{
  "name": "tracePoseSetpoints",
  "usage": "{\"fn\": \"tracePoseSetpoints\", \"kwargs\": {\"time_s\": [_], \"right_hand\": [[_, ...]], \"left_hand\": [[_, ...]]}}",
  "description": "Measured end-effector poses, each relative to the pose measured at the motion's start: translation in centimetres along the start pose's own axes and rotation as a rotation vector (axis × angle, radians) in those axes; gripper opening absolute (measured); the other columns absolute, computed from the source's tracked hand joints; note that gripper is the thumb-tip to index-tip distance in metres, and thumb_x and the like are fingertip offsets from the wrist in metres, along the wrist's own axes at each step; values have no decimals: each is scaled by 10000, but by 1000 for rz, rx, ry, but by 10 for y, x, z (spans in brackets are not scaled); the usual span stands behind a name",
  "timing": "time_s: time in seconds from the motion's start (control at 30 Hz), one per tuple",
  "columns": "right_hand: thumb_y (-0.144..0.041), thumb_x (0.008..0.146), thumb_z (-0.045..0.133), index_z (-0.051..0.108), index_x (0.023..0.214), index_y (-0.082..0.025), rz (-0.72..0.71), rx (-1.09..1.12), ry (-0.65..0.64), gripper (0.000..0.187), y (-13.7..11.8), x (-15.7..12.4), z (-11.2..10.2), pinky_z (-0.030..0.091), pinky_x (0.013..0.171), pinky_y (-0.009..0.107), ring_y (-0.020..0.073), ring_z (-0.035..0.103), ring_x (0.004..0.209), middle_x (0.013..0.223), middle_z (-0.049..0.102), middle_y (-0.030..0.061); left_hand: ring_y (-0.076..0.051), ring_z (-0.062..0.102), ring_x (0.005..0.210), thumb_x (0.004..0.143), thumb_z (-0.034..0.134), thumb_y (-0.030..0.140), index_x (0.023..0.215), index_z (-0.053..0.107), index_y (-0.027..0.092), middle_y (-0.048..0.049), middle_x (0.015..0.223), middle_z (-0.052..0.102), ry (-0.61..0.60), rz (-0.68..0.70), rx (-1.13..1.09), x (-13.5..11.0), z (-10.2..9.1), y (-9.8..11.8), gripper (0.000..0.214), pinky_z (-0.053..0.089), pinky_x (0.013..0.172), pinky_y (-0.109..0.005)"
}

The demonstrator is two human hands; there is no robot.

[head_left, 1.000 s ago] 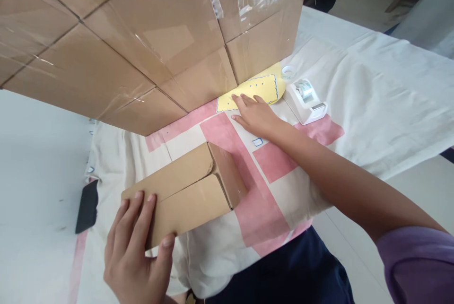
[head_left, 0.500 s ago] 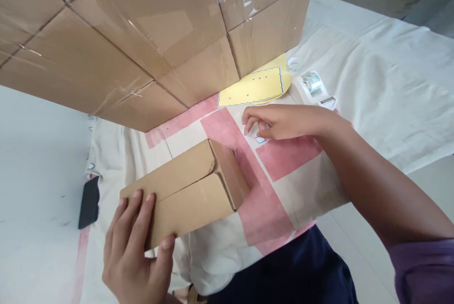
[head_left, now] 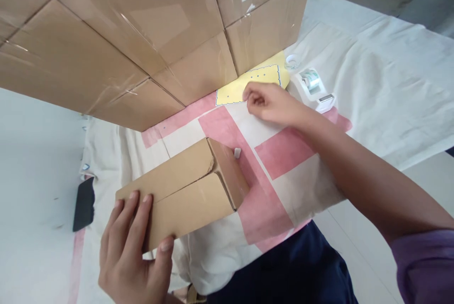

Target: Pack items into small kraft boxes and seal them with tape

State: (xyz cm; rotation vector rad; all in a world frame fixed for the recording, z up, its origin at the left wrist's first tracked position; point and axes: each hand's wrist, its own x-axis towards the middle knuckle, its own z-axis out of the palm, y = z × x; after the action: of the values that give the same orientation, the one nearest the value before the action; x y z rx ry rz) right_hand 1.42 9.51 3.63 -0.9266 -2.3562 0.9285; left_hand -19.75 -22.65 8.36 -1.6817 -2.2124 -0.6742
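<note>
My left hand (head_left: pixel 131 247) grips the near end of a small flat cardboard box (head_left: pixel 184 190), fingers on top and thumb on its near edge. The box lies on a pink-and-cream cloth (head_left: pixel 283 152). A small white sticker (head_left: pixel 237 152) sits at the box's far end flap. My right hand (head_left: pixel 269 100) is farther back, its fingers curled in a pinch at the near edge of a yellow sticker sheet (head_left: pixel 260 76). What the fingers pinch, if anything, is hidden.
A tall stack of plastic-wrapped cardboard cartons (head_left: pixel 142 34) fills the upper left and overhangs the yellow sheet. A white tape dispenser (head_left: pixel 314 89) and a clear tape roll (head_left: pixel 292 61) stand right of the sheet. A black phone (head_left: pixel 83 204) lies at the left.
My right hand drew back from the yellow sheet to the cloth, curled its fingers, then returned to the sheet. The small sticker on the cloth is gone; a white one shows on the box's end.
</note>
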Motion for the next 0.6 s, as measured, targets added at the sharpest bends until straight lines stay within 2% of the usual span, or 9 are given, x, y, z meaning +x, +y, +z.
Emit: {"fn": "tracePoseSetpoints", "kwargs": {"time_s": [0.07,0.13,0.27,0.37,0.5,0.6], "right_hand": [[-203,886,508,561,1219,-205,14,-115,161,338,11,9,2,506,787,417,279,663,905,960,708,76],[-214,896,502,506,1306,-204,33,-225,228,410,25,18,7,509,805,454,309,650,940,1032,700,105],[-215,887,507,465,1339,-160,78,-368,180,457,45,28,22,485,899,571,396,614,1073,1177,657,192],[-180,883,479,468,1327,-140,30,-420,119,446,46,29,31,428,974,633,432,568,1173,1221,648,214],[-136,886,424,439,1352,-162,-21,-370,140,467,40,26,30,454,957,614,408,584,1176,1274,642,194],[-128,935,348,321,1458,-199,11,-317,206,528,36,21,19,509,910,557,356,634,1116,1377,592,178]], "left_hand": [[-358,447,1482,996,536,348,1523,521,304,-72,1573,525,11,-8,-5,0,1,2,529,332,1237,-577],[-359,451,1479,997,538,349,1522,521,309,-70,1571,527,11,-1,-7,0,2,2,526,336,1233,-580],[-362,446,1481,997,543,334,1523,519,300,-74,1571,526,9,6,-13,-1,2,1,528,336,1234,-587],[-365,441,1484,992,554,323,1524,518,299,-76,1576,520,10,-2,-25,-2,2,0,533,331,1238,-594],[-373,436,1487,983,566,335,1531,509,307,-80,1574,522,9,21,-23,-3,1,-4,551,335,1231,-600],[-373,440,1484,977,576,336,1534,503,312,-78,1576,520,9,24,-15,-5,0,-6,562,342,1227,-597]]}}
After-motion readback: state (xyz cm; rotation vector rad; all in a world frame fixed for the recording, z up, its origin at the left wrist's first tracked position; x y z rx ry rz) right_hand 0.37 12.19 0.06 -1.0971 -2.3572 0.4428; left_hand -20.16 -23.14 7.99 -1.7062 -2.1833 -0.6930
